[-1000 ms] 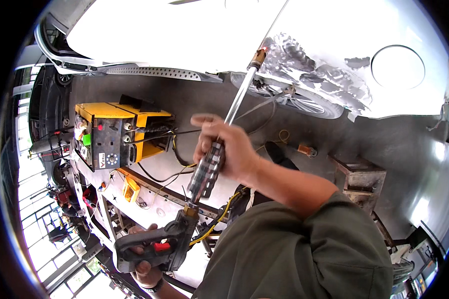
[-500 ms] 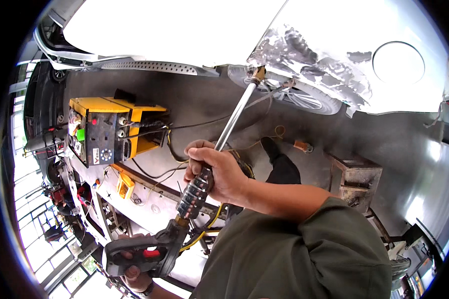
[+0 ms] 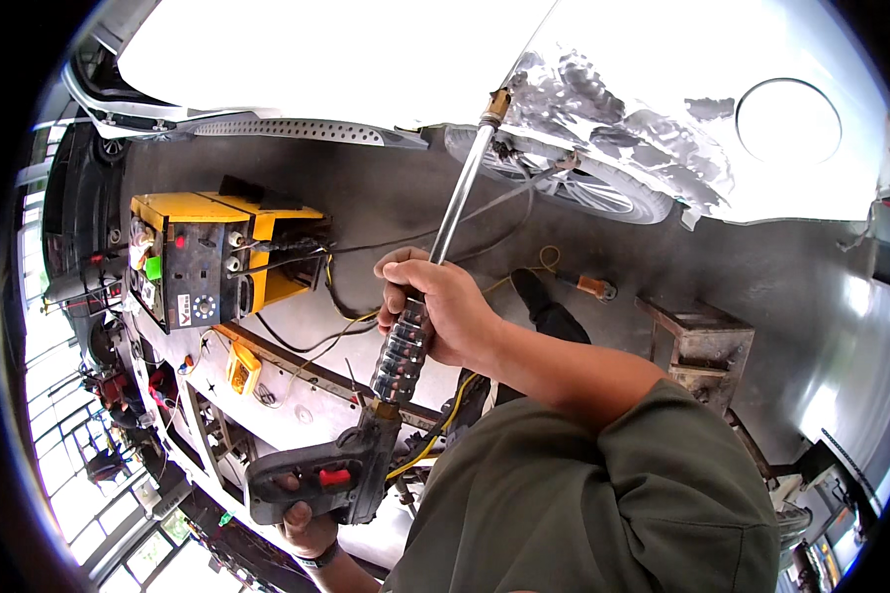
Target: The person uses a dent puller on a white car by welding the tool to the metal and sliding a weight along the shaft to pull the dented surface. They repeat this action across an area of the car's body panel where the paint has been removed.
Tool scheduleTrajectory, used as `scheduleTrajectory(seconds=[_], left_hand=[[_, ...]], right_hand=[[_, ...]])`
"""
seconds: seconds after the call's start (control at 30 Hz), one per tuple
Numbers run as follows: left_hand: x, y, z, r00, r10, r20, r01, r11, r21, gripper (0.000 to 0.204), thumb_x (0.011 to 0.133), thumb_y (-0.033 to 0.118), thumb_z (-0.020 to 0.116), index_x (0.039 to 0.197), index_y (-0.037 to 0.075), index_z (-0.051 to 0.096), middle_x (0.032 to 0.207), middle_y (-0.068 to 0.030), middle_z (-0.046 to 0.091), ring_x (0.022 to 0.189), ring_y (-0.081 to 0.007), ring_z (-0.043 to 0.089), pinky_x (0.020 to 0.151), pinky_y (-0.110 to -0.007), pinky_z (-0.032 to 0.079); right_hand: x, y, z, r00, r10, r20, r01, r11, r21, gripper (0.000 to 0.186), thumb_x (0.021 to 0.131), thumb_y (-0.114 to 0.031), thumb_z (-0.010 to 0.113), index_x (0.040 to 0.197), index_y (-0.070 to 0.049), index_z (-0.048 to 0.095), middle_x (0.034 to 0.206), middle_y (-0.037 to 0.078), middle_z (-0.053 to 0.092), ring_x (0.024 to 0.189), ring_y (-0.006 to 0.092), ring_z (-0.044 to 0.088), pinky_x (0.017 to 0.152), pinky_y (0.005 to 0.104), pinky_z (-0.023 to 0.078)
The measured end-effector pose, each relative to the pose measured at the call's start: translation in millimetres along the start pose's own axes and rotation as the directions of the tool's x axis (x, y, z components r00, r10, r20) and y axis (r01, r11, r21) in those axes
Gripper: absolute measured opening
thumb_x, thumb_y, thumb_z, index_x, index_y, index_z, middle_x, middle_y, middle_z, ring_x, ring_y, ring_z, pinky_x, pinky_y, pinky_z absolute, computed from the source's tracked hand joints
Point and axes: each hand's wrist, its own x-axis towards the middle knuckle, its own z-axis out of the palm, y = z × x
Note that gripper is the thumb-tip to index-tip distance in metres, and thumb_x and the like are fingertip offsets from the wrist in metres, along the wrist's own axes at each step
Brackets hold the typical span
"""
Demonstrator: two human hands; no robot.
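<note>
A dent puller gun (image 3: 371, 455) slants across the view, with a black pistol handle, red trigger, ribbed slide weight (image 3: 401, 351) and shiny metal rod (image 3: 462, 198). My left hand (image 3: 309, 529) is closed around its handle at lower left, fingers partly hidden. My right hand (image 3: 453, 308) grips the upper part of the slide weight where the rod comes out. The rod's brass-coloured tip (image 3: 497, 105) overlaps the lower edge of the white car's body panel (image 3: 653, 138), beside a sanded grey patch; whether it touches the metal cannot be made out.
A yellow welding machine (image 3: 198, 262) stands at left, its black cables running to the wheel (image 3: 598, 188). An angle grinder with an orange body (image 3: 595, 288) lies on the floor by my foot. A rusty metal stand (image 3: 710, 346) is at right. A yellow tool (image 3: 243, 369) lies at left.
The puller has swung more upright: its tip has gone up and left, and the handle, with my left hand, has moved right. My right hand has shifted slightly upward along with it.
</note>
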Motion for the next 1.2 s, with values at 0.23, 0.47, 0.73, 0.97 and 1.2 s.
scheduleTrajectory(seconds=[0.23, 0.47, 0.73, 0.97, 1.2], left_hand=[[4, 1, 12, 1.000, 0.007, 0.023, -0.007, 1.000, 0.007, 0.041, 0.082, 0.022, 0.080, 0.114, 0.011, 0.057, 0.120, -0.0107, 0.064, 0.115, -0.0340, 0.064, 0.099, -0.054, 0.054], [6, 1, 9, 1.000, 0.004, 0.018, -0.004, 1.000, 0.018, 0.043, 0.081, 0.024, 0.082, 0.113, 0.010, 0.057, 0.119, -0.0101, 0.063, 0.112, -0.0332, 0.065, 0.098, -0.054, 0.054], [15, 9, 36, 0.995, 0.073, 0.074, -0.079, 0.994, 0.081, 0.045, 0.077, 0.022, 0.084, 0.112, 0.010, 0.058, 0.132, -0.0136, 0.055, 0.127, -0.0356, 0.057, 0.106, -0.055, 0.049], [14, 13, 28, 0.998, 0.069, -0.006, -0.067, 0.988, 0.142, 0.049, 0.072, 0.027, 0.088, 0.107, 0.008, 0.061, 0.123, -0.0134, 0.054, 0.119, -0.0357, 0.060, 0.103, -0.052, 0.051], [3, 30, -14, 0.998, -0.028, -0.061, 0.031, 0.998, 0.061, 0.049, 0.070, 0.022, 0.087, 0.109, 0.008, 0.060, 0.116, -0.0109, 0.054, 0.118, -0.0339, 0.060, 0.103, -0.052, 0.052]], right_hand=[[2, -5, -2, 1.000, 0.010, 0.002, -0.010, 1.000, 0.015, 0.011, 0.095, -0.017, 0.059, 0.101, -0.008, 0.058, 0.074, 0.003, 0.057, 0.069, 0.0195, 0.059, 0.072, 0.0378, 0.054], [4, -6, -5, 1.000, 0.006, 0.016, -0.007, 0.999, 0.045, 0.015, 0.096, -0.017, 0.058, 0.107, -0.007, 0.057, 0.074, 0.003, 0.057, 0.070, 0.0208, 0.060, 0.073, 0.0394, 0.052], [28, -49, -15, 0.992, -0.124, 0.010, 0.124, 0.992, -0.005, 0.039, 0.095, -0.015, 0.057, 0.130, 0.002, 0.052, 0.067, 0.004, 0.057, 0.062, 0.0224, 0.062, 0.068, 0.0417, 0.053], [63, -79, -38, 0.914, -0.397, 0.078, 0.384, 0.913, 0.138, 0.033, 0.098, -0.021, 0.054, 0.124, 0.000, 0.053, 0.065, 0.004, 0.059, 0.060, 0.0193, 0.062, 0.063, 0.0391, 0.055], [1, 50, -4, 0.995, 0.096, 0.033, -0.099, 0.988, 0.118, 0.023, 0.096, -0.017, 0.058, 0.114, -0.004, 0.056, 0.070, 0.002, 0.056, 0.069, 0.0187, 0.060, 0.076, 0.0382, 0.052]])
